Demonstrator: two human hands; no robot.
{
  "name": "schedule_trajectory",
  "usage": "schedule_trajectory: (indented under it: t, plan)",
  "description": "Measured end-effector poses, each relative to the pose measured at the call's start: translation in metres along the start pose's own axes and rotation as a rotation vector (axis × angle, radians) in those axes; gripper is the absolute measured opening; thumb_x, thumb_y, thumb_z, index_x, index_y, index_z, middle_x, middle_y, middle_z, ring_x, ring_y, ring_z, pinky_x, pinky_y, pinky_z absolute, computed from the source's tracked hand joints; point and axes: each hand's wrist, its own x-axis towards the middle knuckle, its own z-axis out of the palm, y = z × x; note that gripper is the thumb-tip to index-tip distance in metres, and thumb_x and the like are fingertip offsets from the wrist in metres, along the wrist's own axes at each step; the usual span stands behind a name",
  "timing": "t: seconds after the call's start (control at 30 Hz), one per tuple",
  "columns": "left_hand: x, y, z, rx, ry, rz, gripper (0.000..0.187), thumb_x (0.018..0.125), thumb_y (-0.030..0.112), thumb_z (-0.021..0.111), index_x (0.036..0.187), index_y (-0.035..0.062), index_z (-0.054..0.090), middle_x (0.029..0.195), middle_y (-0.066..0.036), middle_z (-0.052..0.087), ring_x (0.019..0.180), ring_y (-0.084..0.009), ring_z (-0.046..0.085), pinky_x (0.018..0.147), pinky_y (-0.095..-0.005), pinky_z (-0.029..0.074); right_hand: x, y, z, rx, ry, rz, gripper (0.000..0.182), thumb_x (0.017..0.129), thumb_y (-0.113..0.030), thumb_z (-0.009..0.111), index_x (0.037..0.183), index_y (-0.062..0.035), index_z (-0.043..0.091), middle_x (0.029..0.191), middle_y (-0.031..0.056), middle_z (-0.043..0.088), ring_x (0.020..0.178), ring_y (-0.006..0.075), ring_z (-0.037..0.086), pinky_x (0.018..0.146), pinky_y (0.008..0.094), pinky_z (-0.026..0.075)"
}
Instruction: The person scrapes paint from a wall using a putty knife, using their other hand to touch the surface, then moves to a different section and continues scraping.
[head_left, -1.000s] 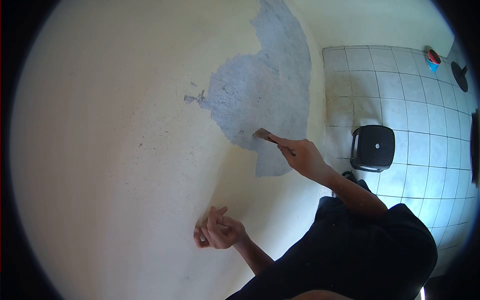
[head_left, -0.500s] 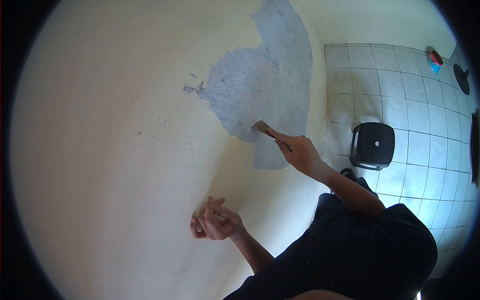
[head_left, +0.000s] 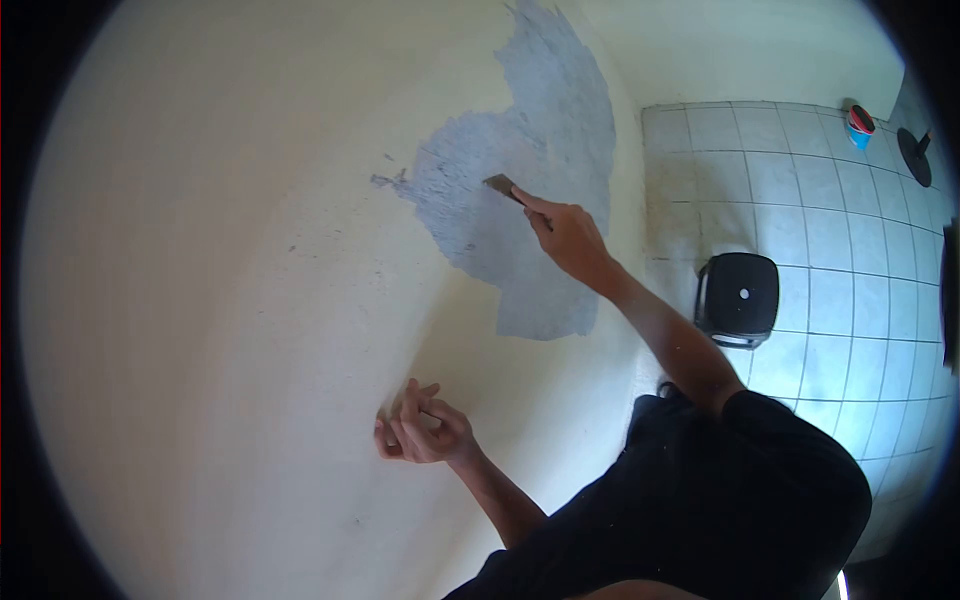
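Note:
My right hand is closed round a putty knife, whose blade meets the grey patch on the wall. The patch has ragged edges and scraped streaks, while the wall around it is cream. Lower down, my left hand rests against the cream surface. Its fingers are loosely bent and apart, and I see nothing in them.
A black stool stands on the white tiled floor to the right. Farther off are a blue and red bucket and a dark round base. Small chips and specks mark the wall left of the patch.
My right hand has moved the putty knife up and slightly left across the grey patch. My left hand stays at about the same place on the wall.

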Motion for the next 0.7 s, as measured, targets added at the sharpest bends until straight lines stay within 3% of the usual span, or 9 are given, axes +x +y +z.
schedule_trajectory:
  t: [0.1,0.2,0.27,0.33,0.37,0.4,0.47,0.57,0.7]
  plan:
    - [-0.002,-0.008,0.004,-0.029,0.023,0.009,0.025,0.095,0.003,0.055,0.108,0.009,0.076,0.067,0.013,0.069,0.071,-0.0061,0.062,0.113,-0.0374,0.036,-0.003,-0.02,-0.015,0.058,-0.126,0.011,0.041,0.109,-0.019,0.061,0.15,-0.0166,0.064,0.069,0.0174,0.062,0.058,0.0192,0.052,0.061,0.0363,0.045]
    - [-0.004,-0.005,0.004,-0.035,0.026,-0.011,0.026,0.094,0.002,0.055,0.108,0.009,0.075,0.067,0.013,0.069,0.069,-0.0061,0.06,0.113,-0.0371,0.036,-0.042,0.026,-0.011,0.15,-0.162,0.114,0.046,0.108,-0.023,0.062,0.154,-0.0186,0.06,0.076,0.0159,0.069,0.055,0.0231,0.055,0.059,0.0377,0.048]
    - [-0.004,-0.006,0.004,-0.022,0.024,-0.015,0.026,0.094,0.002,0.055,0.108,0.0093,0.075,0.067,0.013,0.069,0.069,-0.006,0.06,0.113,-0.0371,0.036,-0.08,0.065,-0.023,0.368,-0.317,0.611,0.051,0.113,-0.027,0.056,0.164,-0.0215,0.049,0.066,-0.0031,0.049,0.052,0.0093,0.043,0.049,0.0286,0.037]
    - [-0.004,-0.007,0.004,-0.016,0.013,-0.012,0.026,0.094,0.001,0.055,0.108,0.0101,0.075,0.067,0.013,0.069,0.069,-0.0057,0.06,0.114,-0.0372,0.036,-0.125,0.122,-0.038,0.654,-0.233,1.011,0.033,0.113,-0.032,0.056,0.141,-0.0158,0.065,0.066,-0.0075,0.041,0.049,0.0063,0.037,0.044,0.025,0.03]
    - [-0.004,-0.008,0.003,-0.009,0.015,-0.009,0.026,0.094,0.001,0.055,0.108,0.0106,0.075,0.067,0.014,0.069,0.069,-0.0056,0.06,0.113,-0.0371,0.036,-0.14,0.149,-0.053,0.76,-0.199,1.158,0.02,0.113,-0.034,0.056,0.119,-0.0163,0.062,0.065,-0.0076,0.038,0.049,0.0062,0.036,0.044,0.0248,0.028]
    - [-0.004,-0.007,0.003,-0.006,0.018,-0.007,0.025,0.094,0.001,0.056,0.108,0.011,0.075,0.068,0.014,0.069,0.069,-0.0054,0.06,0.113,-0.037,0.036,-0.152,0.176,-0.069,0.865,-0.157,1.304,0.025,0.112,-0.036,0.056,0.097,-0.0168,0.059,0.065,-0.0078,0.035,0.049,0.0062,0.035,0.044,0.0246,0.027]
    - [-0.002,-0.003,0.005,0.008,0.019,0.0,0.025,0.094,0.001,0.056,0.108,0.0119,0.075,0.068,0.015,0.069,0.07,-0.0053,0.061,0.113,-0.0368,0.036,-0.176,0.239,-0.09,0.897,0.122,1.333,0.038,0.11,-0.038,0.056,0.08,-0.0204,0.04,0.064,-0.0072,0.038,0.047,0.0076,0.036,0.043,0.0252,0.028]
    - [0.004,0.003,0.004,0.034,0.021,-0.004,0.025,0.094,0.002,0.057,0.106,0.0138,0.075,0.068,0.016,0.068,0.07,-0.0056,0.063,0.112,-0.036,0.036,-0.176,0.275,-0.136,0.813,0.453,1.223,0.037,0.109,-0.035,0.056,0.078,-0.0205,0.042,0.064,-0.0055,0.04,0.047,0.0084,0.039,0.042,0.0261,0.031]
    - [0.007,0.001,0.006,-0.031,0.058,-0.018,0.026,0.09,0.002,0.058,0.102,0.0168,0.076,0.066,0.014,0.067,0.069,-0.0079,0.064,0.107,-0.0351,0.04,-0.222,0.348,-0.195,0.647,0.54,1.179,0.034,0.107,-0.031,0.052,0.076,-0.0188,0.049,0.064,-0.0009,0.049,0.047,0.0123,0.048,0.039,0.0303,0.035]
